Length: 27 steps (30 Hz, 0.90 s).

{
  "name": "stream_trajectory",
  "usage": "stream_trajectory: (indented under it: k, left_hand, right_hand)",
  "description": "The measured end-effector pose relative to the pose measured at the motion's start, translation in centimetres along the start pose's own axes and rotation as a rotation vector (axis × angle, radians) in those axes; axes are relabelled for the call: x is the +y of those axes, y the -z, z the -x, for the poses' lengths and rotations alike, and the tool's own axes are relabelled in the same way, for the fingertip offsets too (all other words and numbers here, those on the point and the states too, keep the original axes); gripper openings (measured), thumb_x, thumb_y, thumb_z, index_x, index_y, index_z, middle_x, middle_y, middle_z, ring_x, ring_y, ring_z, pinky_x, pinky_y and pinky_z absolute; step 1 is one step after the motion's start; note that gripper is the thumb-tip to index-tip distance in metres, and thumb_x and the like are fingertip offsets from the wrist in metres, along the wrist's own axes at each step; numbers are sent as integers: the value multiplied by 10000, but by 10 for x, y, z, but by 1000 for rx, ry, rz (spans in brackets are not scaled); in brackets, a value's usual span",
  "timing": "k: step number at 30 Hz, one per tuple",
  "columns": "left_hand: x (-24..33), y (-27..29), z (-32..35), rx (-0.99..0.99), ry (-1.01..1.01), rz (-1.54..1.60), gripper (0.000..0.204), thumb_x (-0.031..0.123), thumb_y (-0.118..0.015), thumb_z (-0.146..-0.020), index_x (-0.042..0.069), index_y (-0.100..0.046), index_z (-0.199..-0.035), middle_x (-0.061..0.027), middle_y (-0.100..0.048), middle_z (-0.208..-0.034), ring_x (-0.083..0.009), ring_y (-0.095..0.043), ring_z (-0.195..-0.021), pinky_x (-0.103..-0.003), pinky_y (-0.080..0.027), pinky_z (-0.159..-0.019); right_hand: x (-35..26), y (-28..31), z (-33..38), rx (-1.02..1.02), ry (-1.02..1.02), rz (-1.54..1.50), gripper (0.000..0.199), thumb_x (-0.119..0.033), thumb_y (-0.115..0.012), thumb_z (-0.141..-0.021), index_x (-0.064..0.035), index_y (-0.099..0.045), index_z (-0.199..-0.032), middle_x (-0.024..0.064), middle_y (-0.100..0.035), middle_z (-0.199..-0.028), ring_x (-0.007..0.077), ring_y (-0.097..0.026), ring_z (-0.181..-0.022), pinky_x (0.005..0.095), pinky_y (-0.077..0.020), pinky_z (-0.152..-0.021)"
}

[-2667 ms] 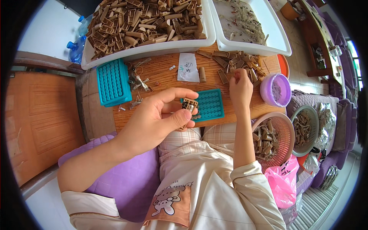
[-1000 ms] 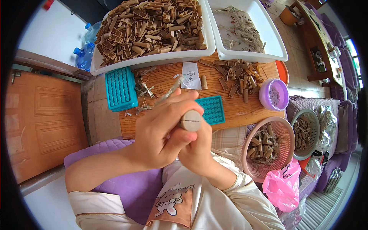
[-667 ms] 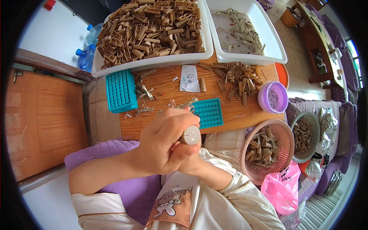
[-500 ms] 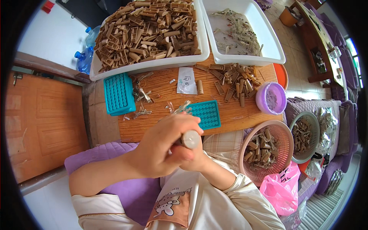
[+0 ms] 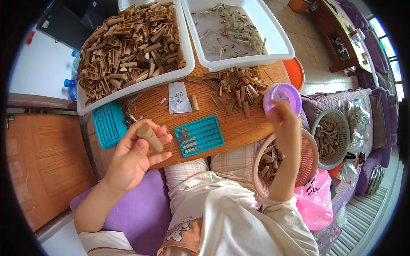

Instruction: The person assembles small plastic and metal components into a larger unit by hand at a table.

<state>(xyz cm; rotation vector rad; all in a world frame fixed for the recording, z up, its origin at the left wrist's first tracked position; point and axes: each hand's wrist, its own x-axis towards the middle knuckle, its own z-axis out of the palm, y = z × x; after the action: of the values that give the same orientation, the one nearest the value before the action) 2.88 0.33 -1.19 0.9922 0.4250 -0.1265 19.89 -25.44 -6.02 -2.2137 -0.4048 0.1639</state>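
My left hand (image 5: pixel 136 155) is raised over the near edge of the wooden board (image 5: pixel 230 126) and holds a tan tube-shaped piece (image 5: pixel 149 136) between thumb and fingers. My right hand (image 5: pixel 284 121) reaches out to the right, its fingers at the small purple bowl (image 5: pixel 282 96); whether it grips anything cannot be told. Between the hands a teal tray (image 5: pixel 199 135) with rows of holes lies on the board, its left columns filled with small pieces.
A white bin (image 5: pixel 128 47) heaped with tan tubes and a second white bin (image 5: pixel 237 32) with thin scraps stand at the back. Loose tubes (image 5: pixel 232 87) lie on the board. Another teal tray (image 5: pixel 109 123) sits left. A pink basket (image 5: pixel 299 162) and grey basket (image 5: pixel 335 136) hold pieces at right.
My hands were together at my chest on one tube. Now they have parted: the left keeps the tube, the right has swung out to the purple bowl.
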Motion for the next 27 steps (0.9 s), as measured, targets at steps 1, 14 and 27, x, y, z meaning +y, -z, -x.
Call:
stream_trajectory:
  k: [1,14,27]
  left_hand:
    - [1,0,-3,27,25,1,350,231,-465,-859,125,-364,-1176,-72,-430,-1150,-228,-434,-1091,-414,-424,-848]
    - [-4,-1,-13,30,209,-46,352,306,-499,-836,105,-410,-1111,-57,-475,-1078,-179,-512,-961,-336,-466,-758]
    - [-6,-5,-7,161,342,159,357,334,-417,-868,51,-466,-1081,-81,-542,-1042,-190,-578,-894,-233,-535,-540]
  right_hand:
    - [19,12,-15,43,55,190,226,12,-537,-704,-25,-565,-925,110,-561,-751,195,-553,-656,288,-438,-587]
    - [100,26,-76,-332,327,706,151,-33,-516,-699,2,-569,-836,179,-569,-813,335,-551,-759,377,-437,-696]
    - [-6,-3,-27,-327,-43,-682,89,-39,-520,-796,-30,-553,-879,0,-559,-677,13,-395,-486,154,-306,-424]
